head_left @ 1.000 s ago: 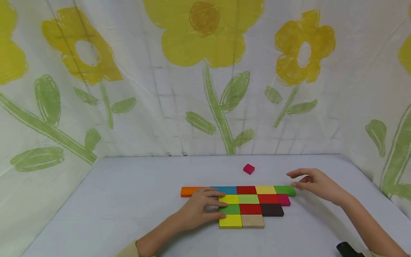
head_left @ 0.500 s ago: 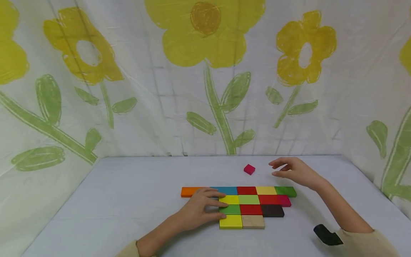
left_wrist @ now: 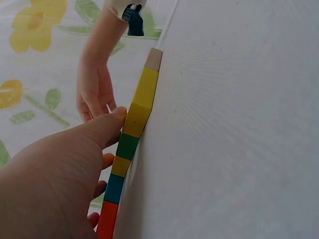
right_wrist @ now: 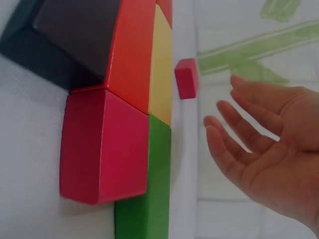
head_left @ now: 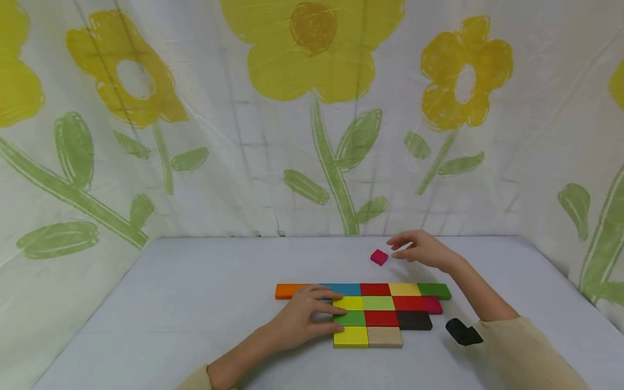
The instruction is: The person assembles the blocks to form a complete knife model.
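Note:
On the table, colored blocks lie flat in several touching rows, wide at the back and narrower toward the front. My left hand (head_left: 304, 317) rests on the left side of these rows, fingertips on the yellow block (head_left: 352, 303), the green block (head_left: 352, 318) and the front yellow block (head_left: 351, 338). Behind the rows a small pink block (head_left: 379, 257) lies by itself. Just right of it hovers my right hand (head_left: 421, 249), fingers loosely bent and parted, holding nothing. In the right wrist view, a gap separates the fingers from that pink block (right_wrist: 186, 78).
The back row runs from an orange block (head_left: 288, 291) to a green block (head_left: 435, 291). A dark block (head_left: 414, 319) and a second pink block (head_left: 433, 304) end the rows on the right. Behind the white table (head_left: 195, 303) hangs a flower-printed curtain (head_left: 234, 162).
My right hand has moved left and away from me, from the right end of the back row to beside the lone pink block. My left hand has stayed on the blocks.

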### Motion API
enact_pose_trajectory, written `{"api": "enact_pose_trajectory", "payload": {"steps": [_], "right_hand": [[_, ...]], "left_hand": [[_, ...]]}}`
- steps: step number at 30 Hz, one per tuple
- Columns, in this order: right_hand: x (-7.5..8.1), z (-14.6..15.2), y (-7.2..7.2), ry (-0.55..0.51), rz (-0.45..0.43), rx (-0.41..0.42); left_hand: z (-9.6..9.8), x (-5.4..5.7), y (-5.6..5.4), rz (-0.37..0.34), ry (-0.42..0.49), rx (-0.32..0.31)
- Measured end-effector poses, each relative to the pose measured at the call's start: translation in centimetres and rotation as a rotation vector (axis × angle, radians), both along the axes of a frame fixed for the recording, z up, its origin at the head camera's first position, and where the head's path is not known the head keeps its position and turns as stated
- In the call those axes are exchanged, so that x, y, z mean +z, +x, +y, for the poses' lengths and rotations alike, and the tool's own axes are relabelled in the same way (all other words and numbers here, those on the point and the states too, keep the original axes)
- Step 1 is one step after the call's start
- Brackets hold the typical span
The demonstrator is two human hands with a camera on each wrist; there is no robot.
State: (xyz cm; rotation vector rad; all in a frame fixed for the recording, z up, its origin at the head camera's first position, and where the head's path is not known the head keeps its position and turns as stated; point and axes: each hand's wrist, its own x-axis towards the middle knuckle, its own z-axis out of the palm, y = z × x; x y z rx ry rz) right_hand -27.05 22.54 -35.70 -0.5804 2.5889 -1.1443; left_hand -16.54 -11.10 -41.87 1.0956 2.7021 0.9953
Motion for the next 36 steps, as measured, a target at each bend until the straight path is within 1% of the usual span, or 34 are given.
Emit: {"api": "enact_pose_trajectory", "payload": {"steps": [5,8,13,20,28,36], "right_hand": [[-0.7,-0.3,-1.1,0.002,-0.033,0.014],[-1.1,-0.5,-1.4,0.002,-0.043,0.036],[-1.6,-0.8,-1.9,0.003,-0.072,0.049],[-1.6,-1.5,-1.9,0.033,-0.096,0.052],[-2.2,-2.1,-1.9,0.025,-0.096,0.027],[-2.5,-2.1,-1.9,0.035,-0.064,0.015]], "left_hand": [[0.0,0.0,0.0,-0.003,-0.002,0.003],[0.1,0.0,0.1,-0.002,0.0,0.002],[0.1,0.0,0.1,0.006,0.003,-0.001],[0.1,0.1,0.1,-0.004,-0.007,0.005],[0.1,0.0,0.0,0.001,-0.008,0.005],[0.0,-0.1,-0.1,0.002,-0.004,0.005]]}}
